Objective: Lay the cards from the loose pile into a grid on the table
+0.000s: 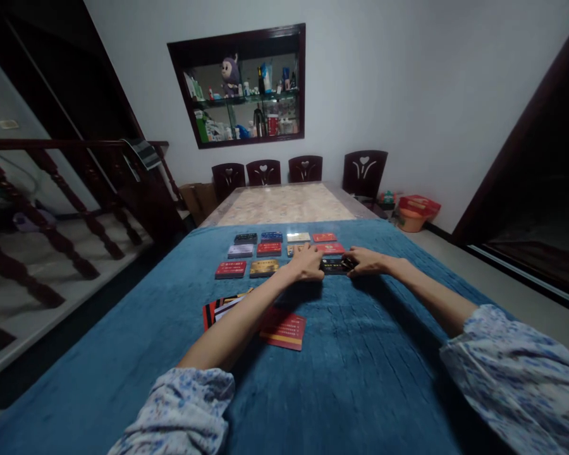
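Note:
Rows of small card stacks lie on the blue cloth. In the nearest row, a black card stack (pixel 332 266) sits between my two hands. My left hand (pixel 309 263) rests at its left side, fingers apart, partly covering a yellowish stack (pixel 291 251). Fingers of my right hand (pixel 363 261) are closed around a black card (pixel 348 262) at the stack's right end. A red stack (pixel 330 249) lies just beyond. Left of my hands are a gold stack (pixel 264 268) and a dark red stack (pixel 230 270). Loose fanned cards (pixel 220 308) and a red card (pixel 284 330) lie nearer, partly behind my left forearm.
The blue cloth (pixel 123 354) covers the near part of a long table, with a marble-patterned top (pixel 284 203) beyond it. Several dark chairs (pixel 364 174) stand along the far side. A wooden railing (pixel 42 215) runs at left; an orange bucket (pixel 411 220) stands at right.

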A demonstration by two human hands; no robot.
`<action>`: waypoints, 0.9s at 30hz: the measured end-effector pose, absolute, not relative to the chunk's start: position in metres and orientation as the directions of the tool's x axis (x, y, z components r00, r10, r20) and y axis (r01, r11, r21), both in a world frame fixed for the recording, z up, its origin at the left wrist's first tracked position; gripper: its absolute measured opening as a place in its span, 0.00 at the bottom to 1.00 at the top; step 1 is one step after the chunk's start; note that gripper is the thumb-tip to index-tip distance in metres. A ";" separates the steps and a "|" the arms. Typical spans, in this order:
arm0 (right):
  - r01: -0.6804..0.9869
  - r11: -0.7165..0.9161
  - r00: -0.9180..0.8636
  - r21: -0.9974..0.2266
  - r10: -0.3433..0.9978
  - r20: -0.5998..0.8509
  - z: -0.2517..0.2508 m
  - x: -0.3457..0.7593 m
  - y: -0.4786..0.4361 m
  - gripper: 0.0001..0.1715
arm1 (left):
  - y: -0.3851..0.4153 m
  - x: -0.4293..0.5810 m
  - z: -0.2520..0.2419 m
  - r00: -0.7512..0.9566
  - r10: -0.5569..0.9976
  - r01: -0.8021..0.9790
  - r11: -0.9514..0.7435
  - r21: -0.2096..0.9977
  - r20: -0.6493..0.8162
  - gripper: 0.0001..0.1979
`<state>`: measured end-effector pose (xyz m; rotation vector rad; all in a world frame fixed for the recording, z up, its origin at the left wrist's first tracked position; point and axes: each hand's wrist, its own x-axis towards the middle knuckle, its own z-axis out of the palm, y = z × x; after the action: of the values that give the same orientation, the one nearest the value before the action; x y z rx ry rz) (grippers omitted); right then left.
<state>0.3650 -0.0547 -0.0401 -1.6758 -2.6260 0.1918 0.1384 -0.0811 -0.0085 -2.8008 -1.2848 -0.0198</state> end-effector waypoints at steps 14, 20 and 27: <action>0.923 0.384 -0.383 0.015 0.915 0.126 -0.019 0.352 -0.082 0.28 | -0.112 0.033 0.003 0.570 0.805 0.816 -0.577 -0.004 0.163 0.15; 0.867 0.495 -0.495 0.061 0.842 0.214 -0.007 0.312 -0.099 0.09 | -0.137 -0.004 0.001 0.540 0.819 0.835 -0.551 0.004 0.192 0.14; 0.799 0.600 -0.582 0.036 0.757 0.298 0.002 0.257 -0.118 0.08 | -0.165 -0.036 -0.012 0.483 0.845 0.860 -0.507 0.059 0.229 0.13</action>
<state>0.2566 -0.1182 0.0017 -1.2781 -2.5771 -0.2418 -0.0365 -0.1651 -0.0118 -2.6501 -1.5251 -0.3534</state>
